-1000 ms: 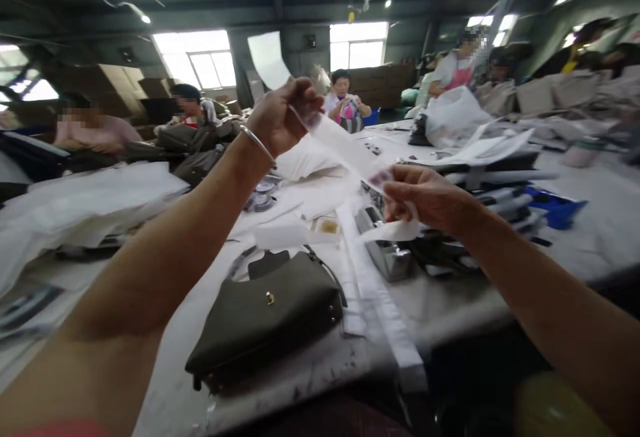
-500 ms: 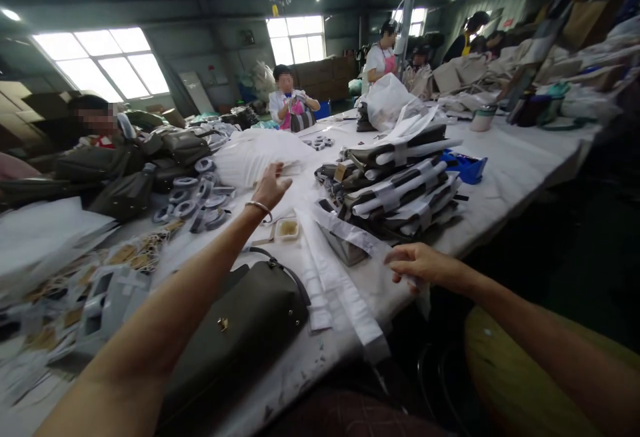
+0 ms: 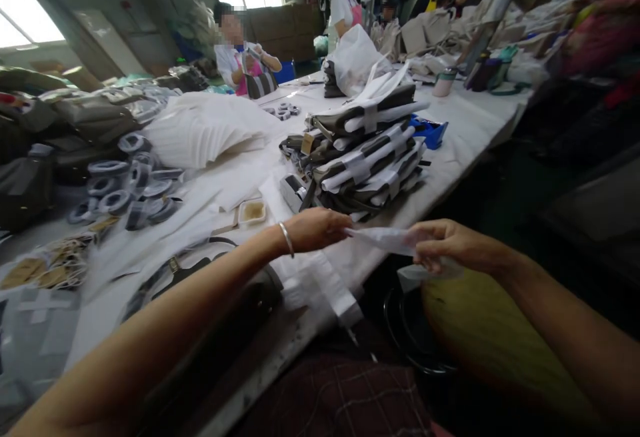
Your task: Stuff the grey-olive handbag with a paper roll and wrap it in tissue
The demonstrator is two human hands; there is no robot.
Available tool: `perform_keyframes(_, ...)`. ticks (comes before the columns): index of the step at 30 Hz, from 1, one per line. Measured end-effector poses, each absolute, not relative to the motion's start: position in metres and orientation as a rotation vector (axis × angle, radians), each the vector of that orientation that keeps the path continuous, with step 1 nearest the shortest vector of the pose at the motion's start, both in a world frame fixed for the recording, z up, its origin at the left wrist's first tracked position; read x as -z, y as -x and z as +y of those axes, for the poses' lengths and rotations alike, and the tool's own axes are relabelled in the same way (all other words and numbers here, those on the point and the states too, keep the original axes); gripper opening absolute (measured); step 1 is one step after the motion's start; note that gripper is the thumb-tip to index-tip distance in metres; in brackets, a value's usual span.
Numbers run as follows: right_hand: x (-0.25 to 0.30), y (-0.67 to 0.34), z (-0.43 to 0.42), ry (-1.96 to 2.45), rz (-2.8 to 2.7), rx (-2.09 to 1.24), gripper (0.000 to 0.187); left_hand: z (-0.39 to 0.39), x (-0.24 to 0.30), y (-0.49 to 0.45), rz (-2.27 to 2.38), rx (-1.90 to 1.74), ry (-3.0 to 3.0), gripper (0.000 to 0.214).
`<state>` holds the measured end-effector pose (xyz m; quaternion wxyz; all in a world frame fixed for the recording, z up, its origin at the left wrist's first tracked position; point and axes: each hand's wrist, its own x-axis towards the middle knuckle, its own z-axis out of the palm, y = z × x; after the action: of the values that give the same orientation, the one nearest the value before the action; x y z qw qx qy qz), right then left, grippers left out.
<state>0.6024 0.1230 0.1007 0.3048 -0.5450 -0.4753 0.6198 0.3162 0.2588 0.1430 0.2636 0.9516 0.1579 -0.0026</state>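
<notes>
My left hand (image 3: 317, 229) and my right hand (image 3: 453, 245) each pinch an end of a white translucent strip (image 3: 383, 239), stretched between them just off the table's near edge. A bangle sits on my left wrist. Under my left forearm lies a dark olive handbag (image 3: 210, 277), mostly hidden by the arm. More white strips (image 3: 325, 287) hang over the table edge below my left hand.
A stack of wrapped dark bags (image 3: 367, 150) stands beyond my hands on the white table (image 3: 465, 130). White foam sheets (image 3: 200, 130), rolls of tape (image 3: 125, 187) and a small tray (image 3: 253, 211) lie to the left. Other people work at the far end.
The view has swung right and down. My left hand came back from reaching across the table and closed on the strip's free end; my right hand kept hold of it.
</notes>
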Motion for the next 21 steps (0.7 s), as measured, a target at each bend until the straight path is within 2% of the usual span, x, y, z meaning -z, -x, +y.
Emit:
perform_keyframes(5, -0.106, -0.648, 0.131, 1.542, -1.105, -1.429, 0.051, 0.314, -0.189, -0.288, 0.595, -0.012, -1.906, 0.029)
perform_keyframes(9, -0.1, -0.673, 0.138, 1.509, -1.078, -1.379, 0.052, 0.353, -0.222, -0.273, 0.789, -0.147, -1.721, 0.018)
perform_keyframes(12, -0.097, -0.682, 0.136, 1.61, -1.063, -1.247, 0.051, 0.376, -0.234, -0.268, 0.799, -0.141, -1.752, 0.02)
perform_keyframes(16, -0.09, -0.688, 0.123, 1.719, -1.045, -1.114, 0.049, 0.391, -0.23, -0.273, 0.764, 0.009, -2.096, 0.018)
perform_keyframes(19, -0.074, -0.696, 0.108, 1.775, -1.077, -1.125, 0.046, 0.385, -0.217, -0.281, 0.861, 0.06, -2.322, 0.008)
perform_keyframes(21, -0.058, -0.7, 0.1, 1.881, -1.189, -1.199, 0.046, 0.373, -0.207, -0.286, 0.897, 0.062, -2.391, 0.011)
